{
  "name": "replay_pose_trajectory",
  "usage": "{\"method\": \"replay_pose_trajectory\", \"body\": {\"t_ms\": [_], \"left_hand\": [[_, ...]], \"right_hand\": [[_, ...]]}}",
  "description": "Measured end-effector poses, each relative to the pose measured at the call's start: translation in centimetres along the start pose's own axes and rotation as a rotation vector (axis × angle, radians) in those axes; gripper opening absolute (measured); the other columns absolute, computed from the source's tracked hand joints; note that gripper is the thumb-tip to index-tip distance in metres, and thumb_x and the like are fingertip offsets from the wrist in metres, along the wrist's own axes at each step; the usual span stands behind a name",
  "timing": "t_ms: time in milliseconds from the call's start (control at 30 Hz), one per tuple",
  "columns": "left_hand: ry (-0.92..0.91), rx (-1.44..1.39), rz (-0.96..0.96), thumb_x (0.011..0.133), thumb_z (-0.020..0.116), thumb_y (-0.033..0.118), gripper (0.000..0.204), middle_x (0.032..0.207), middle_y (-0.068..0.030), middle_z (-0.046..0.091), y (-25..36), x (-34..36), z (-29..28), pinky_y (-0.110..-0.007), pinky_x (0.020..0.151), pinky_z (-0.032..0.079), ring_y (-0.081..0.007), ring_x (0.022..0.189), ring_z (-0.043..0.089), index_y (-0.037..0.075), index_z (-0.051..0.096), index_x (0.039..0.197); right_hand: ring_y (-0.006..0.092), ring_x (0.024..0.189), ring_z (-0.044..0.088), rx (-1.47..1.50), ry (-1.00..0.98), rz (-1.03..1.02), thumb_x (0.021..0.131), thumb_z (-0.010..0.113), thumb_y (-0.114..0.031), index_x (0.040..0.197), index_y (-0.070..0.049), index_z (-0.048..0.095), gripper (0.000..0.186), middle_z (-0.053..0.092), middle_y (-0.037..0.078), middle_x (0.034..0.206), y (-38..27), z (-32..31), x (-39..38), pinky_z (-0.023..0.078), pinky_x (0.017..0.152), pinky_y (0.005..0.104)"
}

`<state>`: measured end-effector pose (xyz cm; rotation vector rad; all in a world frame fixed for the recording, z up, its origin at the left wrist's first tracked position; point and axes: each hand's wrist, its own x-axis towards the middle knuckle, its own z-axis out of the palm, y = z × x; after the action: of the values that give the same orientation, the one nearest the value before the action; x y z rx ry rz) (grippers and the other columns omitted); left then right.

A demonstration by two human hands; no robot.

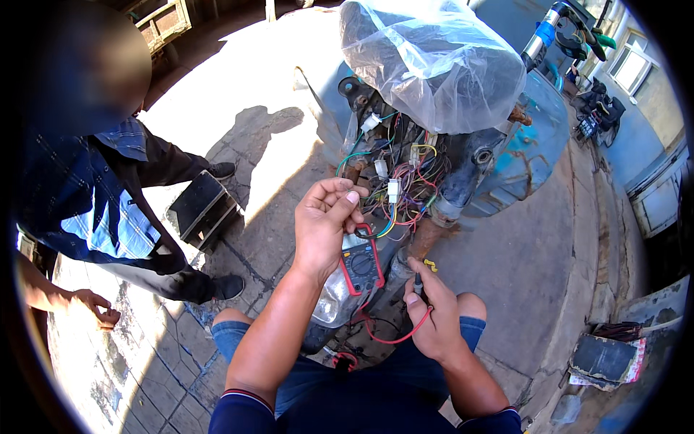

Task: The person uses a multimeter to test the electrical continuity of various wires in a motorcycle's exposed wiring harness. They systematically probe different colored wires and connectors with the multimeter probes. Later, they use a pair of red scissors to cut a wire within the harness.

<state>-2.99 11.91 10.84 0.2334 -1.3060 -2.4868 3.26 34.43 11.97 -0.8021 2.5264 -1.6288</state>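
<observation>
My left hand [323, 220] is closed in a pinch at the near left edge of a tangle of coloured wires [416, 181], on a thin wire that is mostly hidden by the fingers. White plastic connectors [393, 190] stick out among the wires. Lower and to the right, my right hand [436, 318] grips a multimeter probe [418, 283] with a dark handle, tip pointing up towards the wiring. Its red lead [394, 341] loops back to the left below the hand. Between my hands rests a red and grey multimeter [361, 264], its screen partly hidden by my left hand.
The wiring belongs to a worn vehicle front with a clear plastic sheet [441, 58] over its top and a handlebar [542, 36] at the far right. A person in a checked shirt [123, 217] stands at left beside a black box [199, 206]. A dark case [603, 358] lies at right.
</observation>
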Motion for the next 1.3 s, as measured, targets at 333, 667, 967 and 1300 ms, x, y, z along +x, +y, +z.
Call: {"method": "replay_pose_trajectory", "body": {"t_ms": [333,667,967,1300], "left_hand": [[-0.042,-0.018,-0.024,0.098,0.062,0.0,0.016,0.104,-0.0142,0.073,-0.3,0.0,-0.5,-0.024,0.059,0.048,-0.0125,0.069,0.064,0.0,0.064,0.114],[-0.157,-0.065,-0.044,0.1,0.061,0.003,0.015,0.107,-0.0165,0.073,-0.6,-0.1,-1.5,-0.03,0.071,0.057,-0.0186,0.082,0.07,-0.001,0.065,0.114],[-0.224,-0.193,-0.182,0.101,0.059,0.007,0.016,0.113,-0.0197,0.071,0.1,-0.5,-1.9,-0.04,0.085,0.061,-0.0262,0.095,0.073,-0.005,0.067,0.109],[-0.183,-0.268,-0.282,0.1,0.06,0.004,0.017,0.112,-0.0188,0.072,0.6,-0.7,-1.7,-0.037,0.089,0.059,-0.0243,0.099,0.071,-0.007,0.067,0.109]], "right_hand": [[0.0155,0.079,0.068,0.291,0.019,0.17,0.095,0.063,0.002,0.139,0.005,0.045,0.048,0.068,0.009,0.093,-1.1,1.9,0.3,0.054,0.073,0.0284],[0.0088,0.074,0.062,0.496,0.134,0.101,0.097,0.062,0.003,0.126,0.004,0.052,0.031,0.06,0.007,0.096,-3.0,5.9,5.8,0.051,0.065,0.0238],[0.0078,0.07,0.062,0.329,0.223,0.109,0.098,0.063,0.001,0.111,0.002,0.054,0.016,0.062,0.005,0.089,-1.7,7.2,7.1,0.051,0.062,0.0228],[0.0161,0.076,0.069,0.288,0.216,0.105,0.093,0.067,0.0,0.108,0.004,0.059,0.017,0.065,0.014,0.098,-0.9,7.5,7.0,0.056,0.069,0.0302]]}}
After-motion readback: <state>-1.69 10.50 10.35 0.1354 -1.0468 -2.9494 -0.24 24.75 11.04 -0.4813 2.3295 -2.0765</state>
